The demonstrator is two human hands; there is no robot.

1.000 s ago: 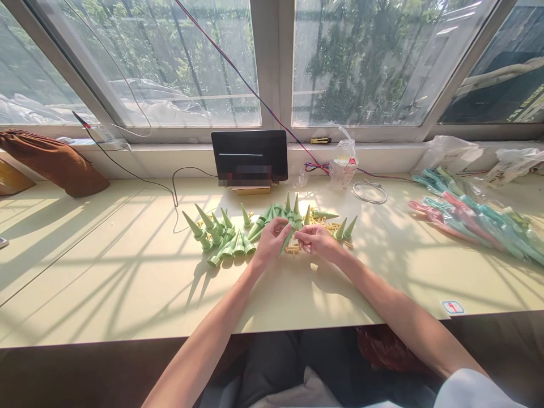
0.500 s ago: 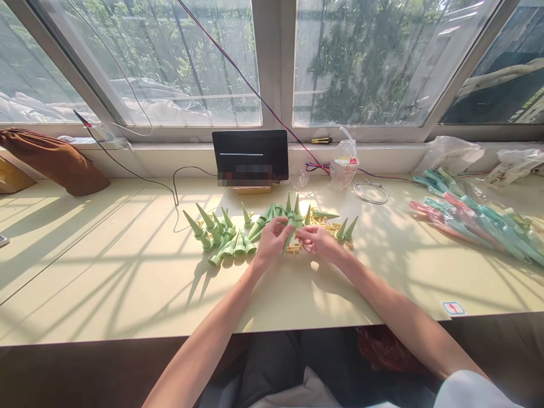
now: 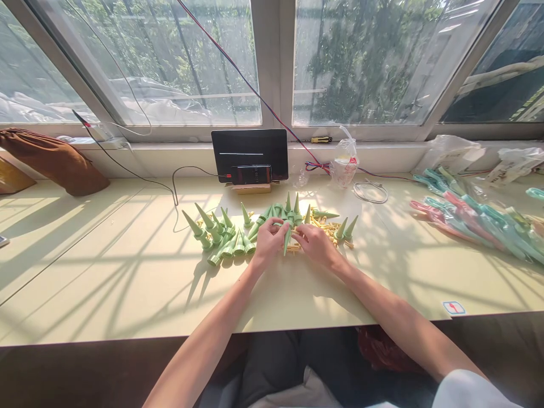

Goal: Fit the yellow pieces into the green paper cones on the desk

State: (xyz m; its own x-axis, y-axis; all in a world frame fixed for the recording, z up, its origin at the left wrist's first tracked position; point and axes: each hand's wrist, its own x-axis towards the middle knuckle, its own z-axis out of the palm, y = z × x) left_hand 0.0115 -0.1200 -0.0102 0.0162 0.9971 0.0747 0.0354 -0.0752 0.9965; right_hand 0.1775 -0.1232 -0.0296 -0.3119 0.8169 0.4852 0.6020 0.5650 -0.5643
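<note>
Right hand [image 3: 315, 242] has rolled palm-down beside yellow pieces [image 3: 329, 225] | left hand [image 3: 267, 241] grasps green cone [image 3: 287, 242] near its wide end, tip toward the wearer, likely steadying it between both hands | I can't tell whether right fingertips pinch anything

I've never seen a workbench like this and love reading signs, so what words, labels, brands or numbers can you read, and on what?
No text is clear enough to quote.
Phone: marks on its screen, too small to read.
Bagged cup: red print, too blurred.
Right-hand plastic bag: dark lettering, too blurred.
Blue-edged sticker: a red mark; I can't tell whether it's a number or arrow.
</note>
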